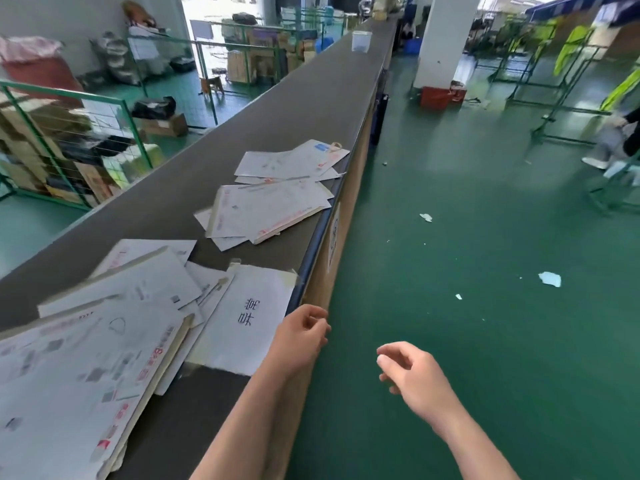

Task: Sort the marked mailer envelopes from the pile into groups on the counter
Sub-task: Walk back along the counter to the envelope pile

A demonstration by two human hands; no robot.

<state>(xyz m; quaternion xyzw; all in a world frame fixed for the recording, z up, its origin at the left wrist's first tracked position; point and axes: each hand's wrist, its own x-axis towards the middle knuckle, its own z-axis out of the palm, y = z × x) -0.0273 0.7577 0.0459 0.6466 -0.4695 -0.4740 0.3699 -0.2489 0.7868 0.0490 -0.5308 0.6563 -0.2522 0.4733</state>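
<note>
A: Head view. What lies on the counter (284,109)?

B: A long dark counter running from the near left corner to the far right. Three groups of white mailer envelopes sit on it. The large pile (97,344) covers the near left part, its envelopes overlapping at mixed angles, some with red print. The middle group (266,209) lies further along, close to the right edge. The far group (294,161) lies just beyond it, also by the right edge, one corner reaching that edge.

A: And the single sheet with black characters?

B: A white marked sheet (249,317) lies flat against the pile's right side, at the counter's right edge, with tape at its corners.

A: State of the hands?

B: The left hand (304,334) hangs over the right edge of the counter, just beside the marked sheet, fingers loosely curled and holding nothing. The right hand (412,372) is off the counter, above the green floor (485,237), fingers likewise loosely curled and empty. The two hands are apart.

A: Anything else?

B: A clear plastic container (361,40) stands far along the counter. Green wire cages (69,140) with boxes line the counter's left side. Paper scraps (550,278) lie on the floor.
</note>
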